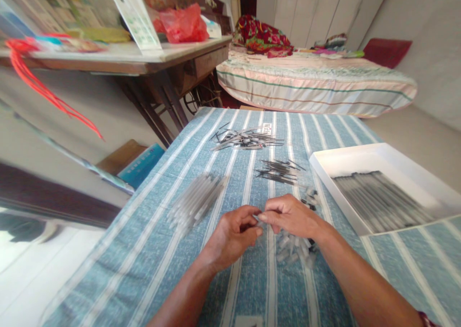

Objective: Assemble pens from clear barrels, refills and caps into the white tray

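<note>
My left hand [234, 233] and my right hand [293, 215] meet over the striped cloth, fingertips pinched close together. Something small and pale seems to sit between them, but blur and the fingers hide what it is. Under and beside my right hand lies a pile of small clear and black-and-white pen caps [293, 248]. To the left of my left hand is a bundle of clear pen barrels [198, 199]. Beyond my hands lie a small heap of dark thin pen refills [280, 172] and a looser heap of refills [248, 139].
A white open box [336, 199] at the right holds a row of pens [378, 199]. The table [158, 250] has a blue striped cloth. A wooden sewing table [183, 58] with bags stands at the left, with red cords [54, 94] hanging off it. A bed [317, 84] is behind.
</note>
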Demonstrator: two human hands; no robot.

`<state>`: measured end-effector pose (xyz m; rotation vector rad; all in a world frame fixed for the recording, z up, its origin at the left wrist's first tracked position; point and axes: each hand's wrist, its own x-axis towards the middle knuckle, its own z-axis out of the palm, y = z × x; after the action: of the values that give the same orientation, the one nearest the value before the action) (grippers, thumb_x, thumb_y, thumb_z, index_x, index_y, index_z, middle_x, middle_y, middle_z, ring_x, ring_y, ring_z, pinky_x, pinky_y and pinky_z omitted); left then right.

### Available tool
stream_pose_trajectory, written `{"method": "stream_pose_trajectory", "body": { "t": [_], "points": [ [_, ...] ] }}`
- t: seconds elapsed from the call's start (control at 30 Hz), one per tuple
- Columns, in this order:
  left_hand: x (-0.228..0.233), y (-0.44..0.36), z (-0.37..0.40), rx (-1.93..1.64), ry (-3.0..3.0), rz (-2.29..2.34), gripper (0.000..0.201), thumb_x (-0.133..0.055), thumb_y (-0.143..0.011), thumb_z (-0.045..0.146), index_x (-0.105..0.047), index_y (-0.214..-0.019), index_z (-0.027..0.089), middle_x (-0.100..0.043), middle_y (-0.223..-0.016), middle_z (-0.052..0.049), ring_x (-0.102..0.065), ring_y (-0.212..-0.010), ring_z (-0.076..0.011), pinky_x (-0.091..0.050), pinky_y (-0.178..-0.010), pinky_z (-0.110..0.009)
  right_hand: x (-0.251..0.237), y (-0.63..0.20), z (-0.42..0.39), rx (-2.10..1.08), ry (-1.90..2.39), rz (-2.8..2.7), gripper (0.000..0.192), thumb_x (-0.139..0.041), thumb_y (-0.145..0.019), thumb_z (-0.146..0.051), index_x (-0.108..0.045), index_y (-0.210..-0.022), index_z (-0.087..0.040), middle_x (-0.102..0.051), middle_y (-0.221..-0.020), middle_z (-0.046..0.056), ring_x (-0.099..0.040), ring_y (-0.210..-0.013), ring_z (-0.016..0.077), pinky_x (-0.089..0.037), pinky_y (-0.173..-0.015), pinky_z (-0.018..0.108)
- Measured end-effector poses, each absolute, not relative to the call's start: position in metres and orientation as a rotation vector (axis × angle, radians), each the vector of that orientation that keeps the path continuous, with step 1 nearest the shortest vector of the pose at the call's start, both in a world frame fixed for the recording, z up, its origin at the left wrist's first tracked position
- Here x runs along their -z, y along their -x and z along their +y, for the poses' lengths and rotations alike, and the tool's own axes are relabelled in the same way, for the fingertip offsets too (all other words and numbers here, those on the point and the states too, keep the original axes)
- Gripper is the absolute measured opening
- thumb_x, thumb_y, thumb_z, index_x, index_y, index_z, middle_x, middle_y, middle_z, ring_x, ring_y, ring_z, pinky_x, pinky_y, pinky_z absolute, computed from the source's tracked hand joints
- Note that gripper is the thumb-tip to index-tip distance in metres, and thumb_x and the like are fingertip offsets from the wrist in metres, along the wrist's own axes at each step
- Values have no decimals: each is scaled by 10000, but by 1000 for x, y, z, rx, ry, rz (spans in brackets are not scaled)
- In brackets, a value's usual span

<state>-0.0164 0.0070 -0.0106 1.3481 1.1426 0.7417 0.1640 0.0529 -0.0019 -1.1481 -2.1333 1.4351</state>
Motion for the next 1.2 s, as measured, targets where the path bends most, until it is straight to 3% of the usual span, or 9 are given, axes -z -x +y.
{"method": "stream_pose_trajectory", "body": {
  "t": [0.23, 0.4, 0.57, 0.7, 0.93, 1.2],
  "points": [
    [6, 15, 7, -737, -1617, 1338, 114, -548, -746, 196, -583, -848, 160, -518, -622, 44, -447, -551, -92, -334, -534, -212, 0, -161, 53, -1403, 1212, -2104, 348, -510, -834, -389, -462, -565, -173, -484, -427, -58, -452, -436, 74, -330, -453, 174],
    [-1, 16, 7, -677, -1693, 1331, 126, -544, -753, 228, -612, -841, 170, -512, -611, 47, -457, -567, -105, -345, -549, -213, 0, -168, 56, -1405, 1195, -2061, 358, -512, -837, -394, -464, -559, -174, -507, -445, -56, -464, -441, 73, -340, -461, 173],
    [-2, 18, 10, -593, -1791, 1333, 158, -533, -764, 259, -616, -661, 173, -523, -599, 25, -479, -582, -121, -355, -561, -223, -4, -175, 60, -1365, 1201, -2055, 404, -510, -837, -432, -475, -532, -169, -532, -458, -43, -451, -439, 75, -332, -462, 183],
    [3, 23, 13, -700, -1802, 1284, 151, -571, -744, 260, -608, -625, 174, -540, -653, 4, -499, -622, -124, -382, -587, -222, -7, -185, 64, -1302, 1214, -2034, 410, -489, -846, -443, -478, -542, -167, -545, -475, -34, -449, -447, 76, -329, -468, 184],
    [5, 28, 17, -811, -1569, 1370, 195, -636, -704, 340, -629, -614, 167, -488, -550, 35, -412, -506, -85, -315, -479, -204, 2, -209, 76, -1137, 1431, -2048, 263, -548, -788, -343, -506, -597, -166, -486, -453, -59, -410, -428, 71, -300, -455, 185],
    [4, 25, 18, -890, -1204, 1407, 200, -691, -626, 346, -629, -652, 157, -573, -556, 16, -490, -517, -111, -363, -500, -221, 5, -213, 77, -1069, 1457, -2321, 153, -600, -713, -267, -604, -610, -153, -456, -478, -55, -423, -477, 81, -242, -454, 193]
  ]
}}
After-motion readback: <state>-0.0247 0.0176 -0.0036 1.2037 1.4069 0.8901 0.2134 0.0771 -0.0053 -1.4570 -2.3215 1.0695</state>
